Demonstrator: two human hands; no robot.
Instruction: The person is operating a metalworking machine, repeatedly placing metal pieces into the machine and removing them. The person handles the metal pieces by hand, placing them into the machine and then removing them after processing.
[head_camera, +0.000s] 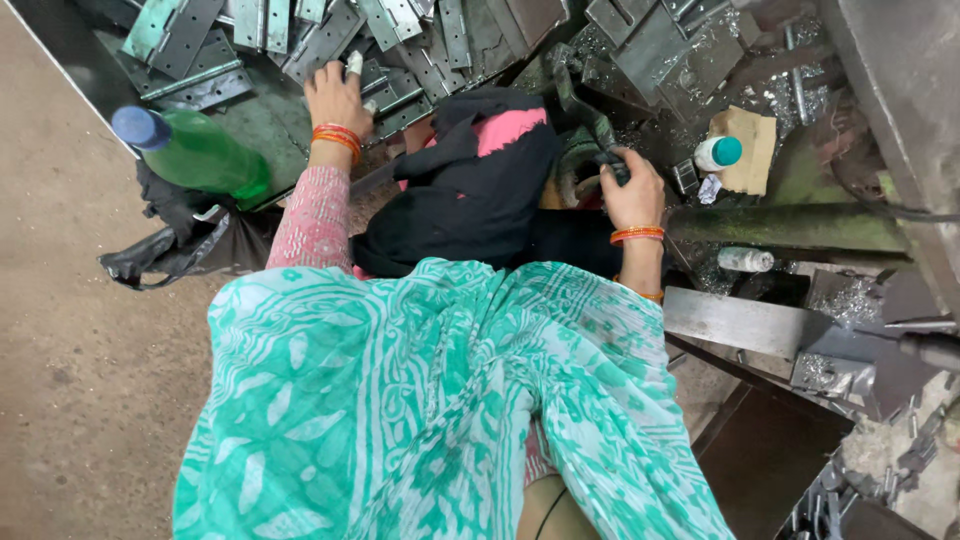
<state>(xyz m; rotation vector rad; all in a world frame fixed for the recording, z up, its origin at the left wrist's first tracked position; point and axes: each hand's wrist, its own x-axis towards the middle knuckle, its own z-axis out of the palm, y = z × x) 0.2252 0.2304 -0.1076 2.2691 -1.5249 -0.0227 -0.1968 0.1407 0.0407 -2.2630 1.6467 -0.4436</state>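
My left hand (337, 98) reaches into a heap of flat grey metal hinge plates (300, 40) at the top left, fingers laid on one plate; a white wrap covers one fingertip. Orange bangles ring that wrist. My right hand (632, 190) is closed around a small dark object (612, 165) beside a dirty green-grey cloth (580, 150). A black and pink cloth bundle (470, 180) lies between the two hands. My lap, draped in green and white patterned fabric (420, 400), fills the lower middle.
A green plastic bottle with a blue cap (195, 150) lies at the left above a black plastic bag (180, 245). A small white bottle with a teal cap (718, 152) stands near cardboard. Metal shavings, a grey bar (740, 320) and machine parts crowd the right.
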